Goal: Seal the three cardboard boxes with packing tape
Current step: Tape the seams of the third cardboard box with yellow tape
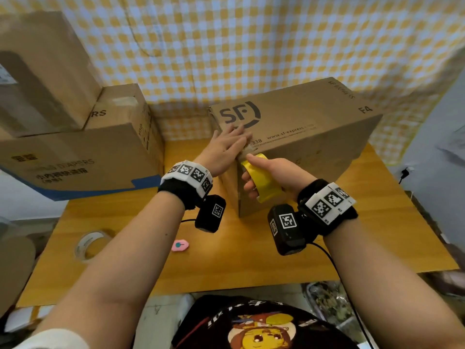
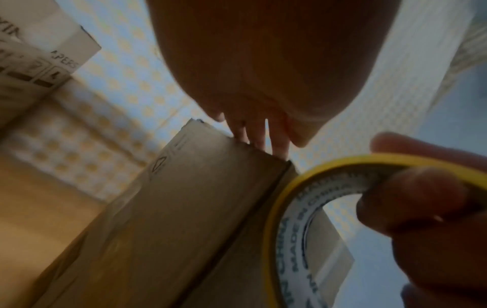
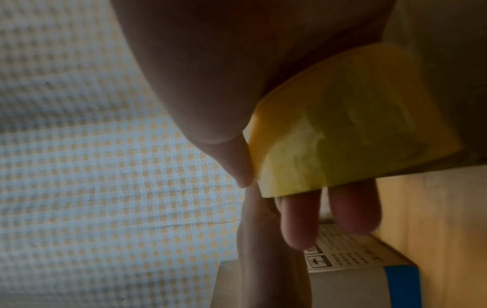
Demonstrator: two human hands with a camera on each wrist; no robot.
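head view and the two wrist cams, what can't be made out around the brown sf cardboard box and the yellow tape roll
- Tape already on the brown SF cardboard box: head view, left hand covers the near top corner.
- Free end of the yellow tape roll: head view, right hand wraps it; right wrist view dark and blurred.
- Small print on the box: head view, too small.
- Core lettering: left wrist view, partly behind the fingers.

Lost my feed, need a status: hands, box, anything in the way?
Left hand flat on SF box. Right hand grips yellow tape roll at box corner. Nothing blocking.
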